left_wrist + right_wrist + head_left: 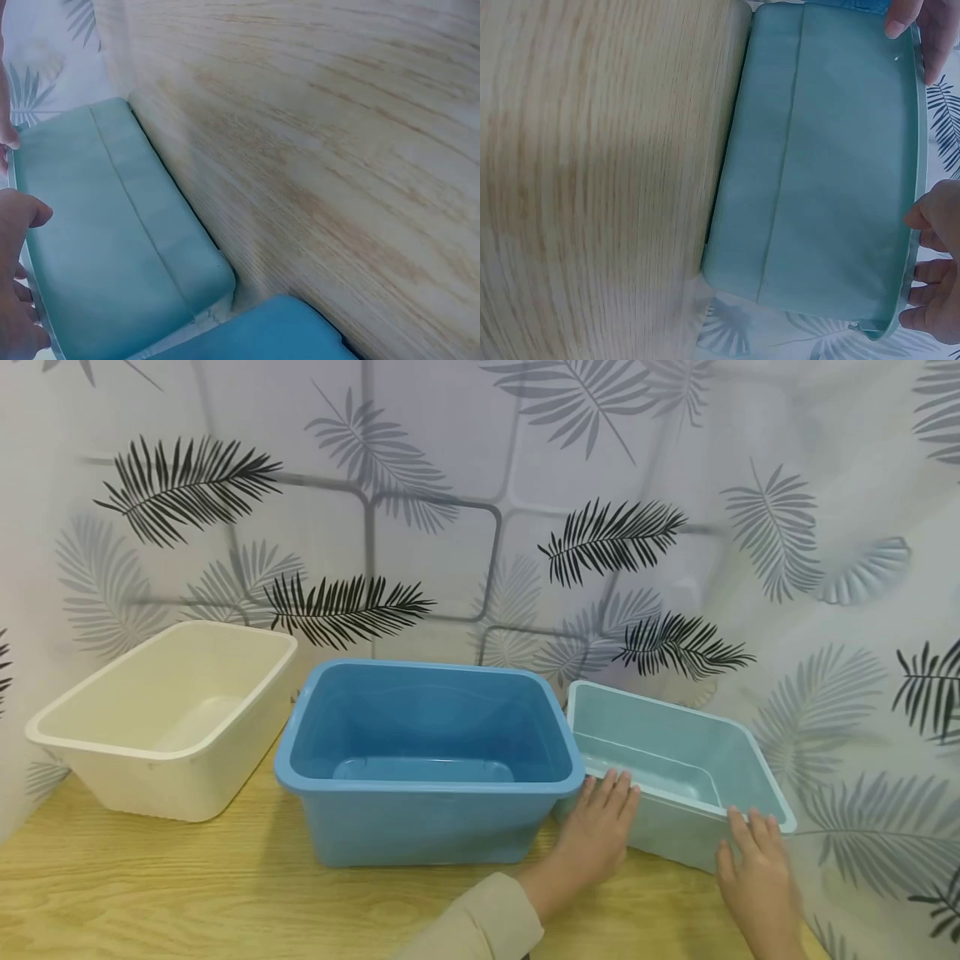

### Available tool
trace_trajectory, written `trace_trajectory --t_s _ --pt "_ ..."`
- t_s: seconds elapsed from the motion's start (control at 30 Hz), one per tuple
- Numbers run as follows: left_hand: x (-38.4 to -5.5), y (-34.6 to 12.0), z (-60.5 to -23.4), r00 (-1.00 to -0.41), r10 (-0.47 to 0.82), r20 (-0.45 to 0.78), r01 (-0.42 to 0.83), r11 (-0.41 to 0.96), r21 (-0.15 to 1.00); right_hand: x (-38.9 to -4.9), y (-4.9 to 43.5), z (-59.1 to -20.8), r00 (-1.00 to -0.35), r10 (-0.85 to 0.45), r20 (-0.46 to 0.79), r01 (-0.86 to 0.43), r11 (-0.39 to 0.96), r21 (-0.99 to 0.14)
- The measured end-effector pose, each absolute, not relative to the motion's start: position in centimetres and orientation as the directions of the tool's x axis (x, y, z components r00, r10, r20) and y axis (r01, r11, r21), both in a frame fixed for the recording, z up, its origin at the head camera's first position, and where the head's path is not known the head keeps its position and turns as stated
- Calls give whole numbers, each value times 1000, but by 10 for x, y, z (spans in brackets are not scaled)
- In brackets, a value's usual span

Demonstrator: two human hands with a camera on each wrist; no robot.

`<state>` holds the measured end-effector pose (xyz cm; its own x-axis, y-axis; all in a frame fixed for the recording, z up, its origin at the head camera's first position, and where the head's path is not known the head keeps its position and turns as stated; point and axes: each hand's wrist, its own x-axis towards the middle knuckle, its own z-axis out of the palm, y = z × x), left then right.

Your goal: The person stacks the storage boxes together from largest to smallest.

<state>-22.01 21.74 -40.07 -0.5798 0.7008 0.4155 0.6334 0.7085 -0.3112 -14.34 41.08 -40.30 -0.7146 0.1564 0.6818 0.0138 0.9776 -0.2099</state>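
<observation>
Left grip, a bare hand, is holding the near rim of a pale teal, rectangular, plastic-looking tub, its thumb lying on the outer wall and its fingers reaching over the edge. Right grip, also a bare hand, is holding the same rim in like manner, at the end farther from the mid-blue, rectangular, plastic-looking tub. The pale teal tub is standing upright just right of the mid-blue tub; whether their walls are touching cannot be told. A cream, rectangular, plastic-looking tub is standing just left of the mid-blue tub. A yellowish wood-grain desk is carrying all three. Behind the mid-blue tub, a pale leaf-patterned sheet is hanging.
</observation>
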Motion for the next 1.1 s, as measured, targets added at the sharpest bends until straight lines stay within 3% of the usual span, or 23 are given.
trace_trajectory --t_s 0.3,0.47,0.63,0.73,0.8,0.9,1.1 --pt "-212 216 -398 -555 720 417 647 689 -327 -141 418 -397 -734 149 662 34 982 -183" --pt "-211 216 -399 -500 719 483 661 677 -323 -142 425 -393 -711 125 692 11 986 -166" --pt "-221 215 -396 -382 709 593 704 639 -310 -150 436 -387 -575 38 817 -116 985 -128" --pt "-230 215 -391 -349 706 617 721 622 -304 -157 447 -385 -499 -17 866 -195 976 -93" --pt "-236 215 -389 -364 705 609 724 626 -291 -161 454 -385 -508 -52 860 -239 968 -82" --pt "-241 215 -389 -391 695 604 697 652 -299 -166 462 -386 -571 -99 815 -276 958 -77" --pt "-244 219 -392 -390 665 637 550 723 -418 -168 470 -393 -637 -128 760 -267 962 -62"
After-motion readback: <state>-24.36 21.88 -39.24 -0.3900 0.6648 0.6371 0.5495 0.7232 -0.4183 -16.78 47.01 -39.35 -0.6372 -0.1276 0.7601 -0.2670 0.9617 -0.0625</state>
